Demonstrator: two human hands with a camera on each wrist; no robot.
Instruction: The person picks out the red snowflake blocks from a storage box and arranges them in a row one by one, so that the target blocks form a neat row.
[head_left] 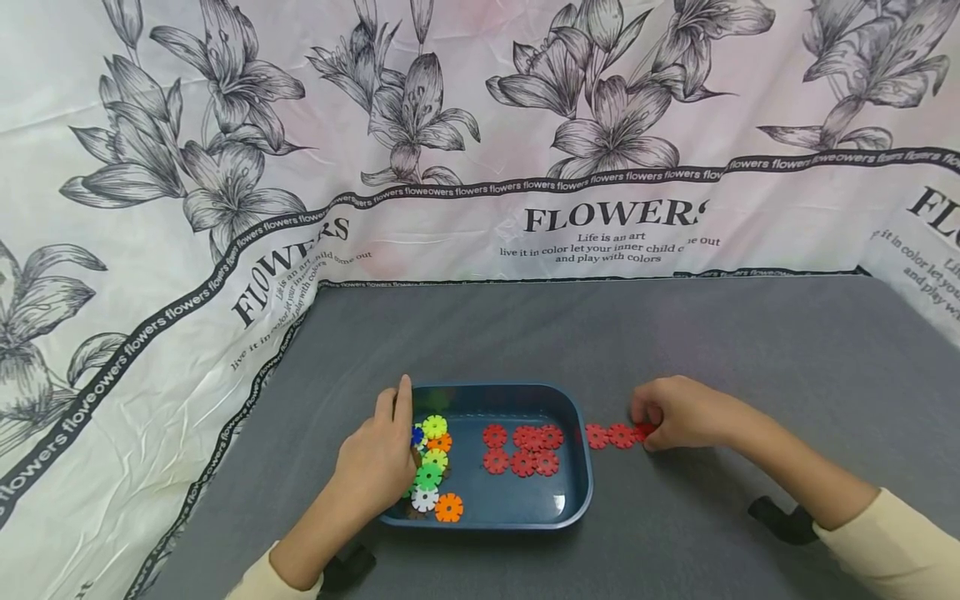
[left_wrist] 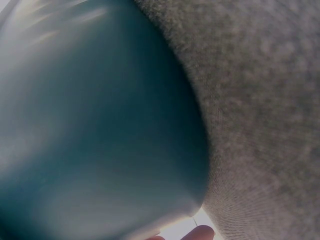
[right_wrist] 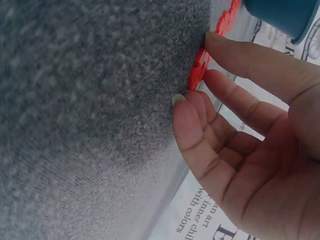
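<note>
Beside the tray (head_left: pixel 510 504), the right hand (head_left: pixel 686 412), fingers nearly closed, pinches a red disc (right_wrist: pixel 199 70) ending a row (head_left: pixel 622 436) already on the table (head_left: pixel 675 517), while other red discs (head_left: pixel 547 462) and a mixed-colour pile (head_left: pixel 429 477) remain inside, the left hand's (head_left: pixel 377 458) hold at the left rim being hard to tell.

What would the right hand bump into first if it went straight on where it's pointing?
The right hand would probably touch the next red disc in the row, before the blue tray; exact depth is hard to tell.
</note>
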